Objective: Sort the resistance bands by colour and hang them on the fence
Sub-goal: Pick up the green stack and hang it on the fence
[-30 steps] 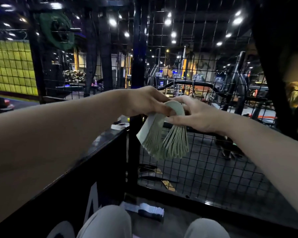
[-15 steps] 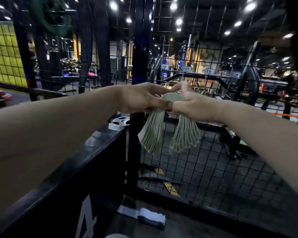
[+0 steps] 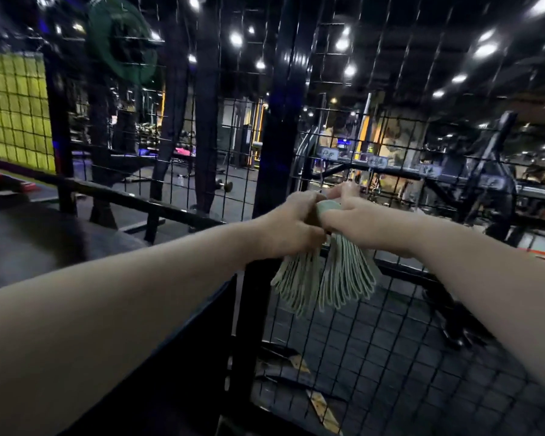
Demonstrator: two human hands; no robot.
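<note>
At the corner of a black wire fence [image 3: 387,143], both arms of the person reach forward and the two hands meet in front of the mesh. Between them is a thick bundle of pale green bands [image 3: 328,278], folded over at the top so that two halves hang down side by side, their looped ends spread like a fan. The left hand [image 3: 291,225] has its grip closed round the left side of the fold, with the fingers curled over it. The right hand [image 3: 356,220] pinches the right side of the same fold, the thumb lying on the green top; its fingertips are toward the mesh and partly hidden. Whether the fold already lies over a wire of the fence, I cannot tell. Just left of the hands stands a thick black post [image 3: 277,136]. High on the left part of the fence a dark green ring [image 3: 120,39] is seen, and below it long dark strips [image 3: 170,127] hang down. Far left is a yellow panel [image 3: 13,111] behind the mesh. Beyond the fence lies a dark floor [image 3: 375,341] with a small dumbbell [image 3: 224,185], and gym machines [image 3: 485,177] stand at the right under bright ceiling lamps.
</note>
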